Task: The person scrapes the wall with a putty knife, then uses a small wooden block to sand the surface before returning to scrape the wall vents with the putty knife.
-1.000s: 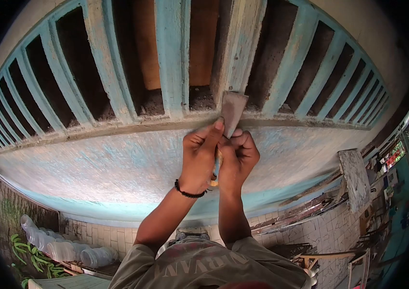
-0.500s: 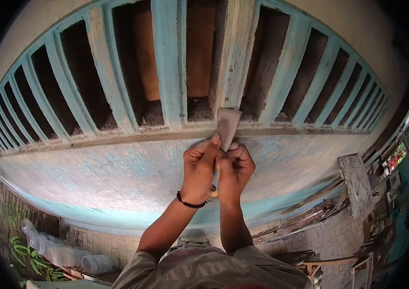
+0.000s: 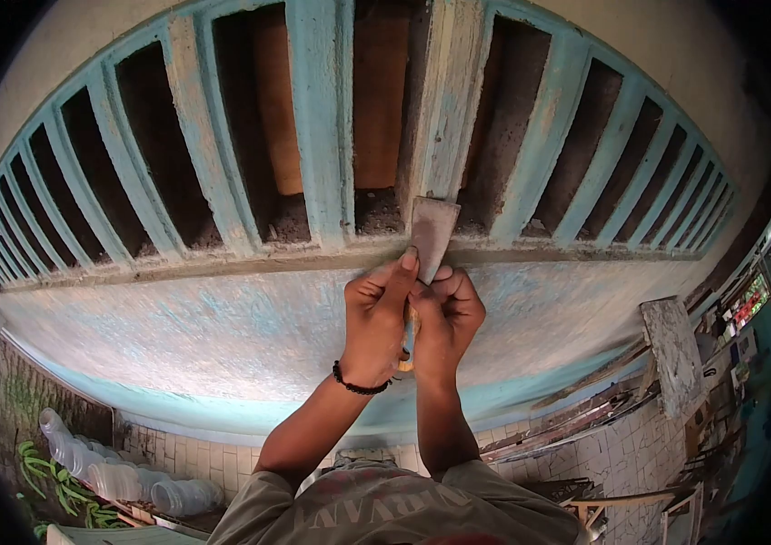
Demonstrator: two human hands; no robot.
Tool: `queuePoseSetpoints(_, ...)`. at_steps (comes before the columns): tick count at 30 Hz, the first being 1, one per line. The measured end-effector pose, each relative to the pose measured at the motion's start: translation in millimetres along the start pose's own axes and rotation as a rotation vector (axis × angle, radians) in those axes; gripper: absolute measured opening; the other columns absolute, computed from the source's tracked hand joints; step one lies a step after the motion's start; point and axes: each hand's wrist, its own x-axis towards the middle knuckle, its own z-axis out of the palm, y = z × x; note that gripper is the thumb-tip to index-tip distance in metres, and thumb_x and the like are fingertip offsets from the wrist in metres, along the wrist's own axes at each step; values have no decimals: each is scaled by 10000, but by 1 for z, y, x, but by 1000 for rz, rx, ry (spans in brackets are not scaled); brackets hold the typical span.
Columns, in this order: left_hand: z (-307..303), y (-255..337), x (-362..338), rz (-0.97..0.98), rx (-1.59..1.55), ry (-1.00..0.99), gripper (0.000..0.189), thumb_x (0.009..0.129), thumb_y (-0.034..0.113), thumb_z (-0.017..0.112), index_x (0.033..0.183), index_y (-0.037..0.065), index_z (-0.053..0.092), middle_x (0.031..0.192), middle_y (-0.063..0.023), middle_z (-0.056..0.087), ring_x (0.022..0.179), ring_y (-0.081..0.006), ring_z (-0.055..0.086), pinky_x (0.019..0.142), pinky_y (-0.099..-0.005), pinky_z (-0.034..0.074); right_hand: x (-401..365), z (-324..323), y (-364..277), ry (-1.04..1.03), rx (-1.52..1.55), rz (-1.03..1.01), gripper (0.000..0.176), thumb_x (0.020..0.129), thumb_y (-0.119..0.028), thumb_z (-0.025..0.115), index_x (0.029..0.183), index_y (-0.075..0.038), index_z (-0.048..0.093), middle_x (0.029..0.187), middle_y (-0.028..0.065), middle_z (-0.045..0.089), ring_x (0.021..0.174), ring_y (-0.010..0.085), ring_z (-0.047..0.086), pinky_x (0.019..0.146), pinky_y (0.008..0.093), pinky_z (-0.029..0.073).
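A putty knife (image 3: 435,227) points upward, its grey flat blade against the foot of a worn wooden slat (image 3: 447,109) at the ledge. My left hand (image 3: 376,318) is closed on it, with the thumb laid along the blade's left edge. My right hand (image 3: 444,318) also grips it from the right, fingers pinched near the base of the blade. Between the palms a little of the blue and orange handle shows; the rest is hidden. Around the blade, the ledge (image 3: 294,259) looks rough and dusty, with flaking paint on the slats.
Below the ledge runs a patchy white-blue wall (image 3: 222,318). Clear plastic containers (image 3: 117,477) and green plants (image 3: 58,481) are at lower left. A weathered board (image 3: 673,354) leans at right, near wooden strips (image 3: 576,413) on the tiled floor (image 3: 626,454).
The blade has moved very slightly upward against the slat's foot. Both hands keep the same grip, and the view has shifted a little.
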Motion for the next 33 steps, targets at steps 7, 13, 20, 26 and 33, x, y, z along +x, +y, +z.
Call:
queuePoseSetpoints(7,-8,-11,1,22,17,30,357,1077,224,591,773,58,675,693,48,603,621,-17,482,568,-211,375,-2,-4,7,-39,-13,37,200,916,53,696,808,-31,549,719,-46,560,668,3,471,611,187,394)
queuePoseSetpoints(13,-16,-21,-8,64,123,-8,314,1067,205,617,844,5,712,709,53,601,663,-9,474,581,-207,376,-18,-22,22,-49,20,55,140,944,44,671,882,-24,565,794,-42,566,726,2,474,652,191,404)
queuePoseSetpoints(20,-16,-32,-4,273,348,5,209,1015,109,682,884,-41,746,666,63,594,643,9,460,527,-212,357,-15,-46,7,-135,-29,225,114,1036,-104,636,975,-7,632,902,-30,627,842,34,516,752,206,418)
queuePoseSetpoints(26,-9,-39,-3,350,379,67,195,1011,106,686,906,-42,757,651,75,576,635,13,440,517,-208,332,-5,-45,6,-123,-38,246,217,1035,-102,636,835,-36,586,821,-57,587,777,14,470,694,194,382)
queuePoseSetpoints(33,-7,-43,-4,324,321,63,213,1013,95,680,864,-46,736,672,85,568,657,11,428,521,-208,311,-6,-49,7,-122,-128,192,261,1030,-74,630,786,-40,545,812,-44,573,769,27,457,690,207,381)
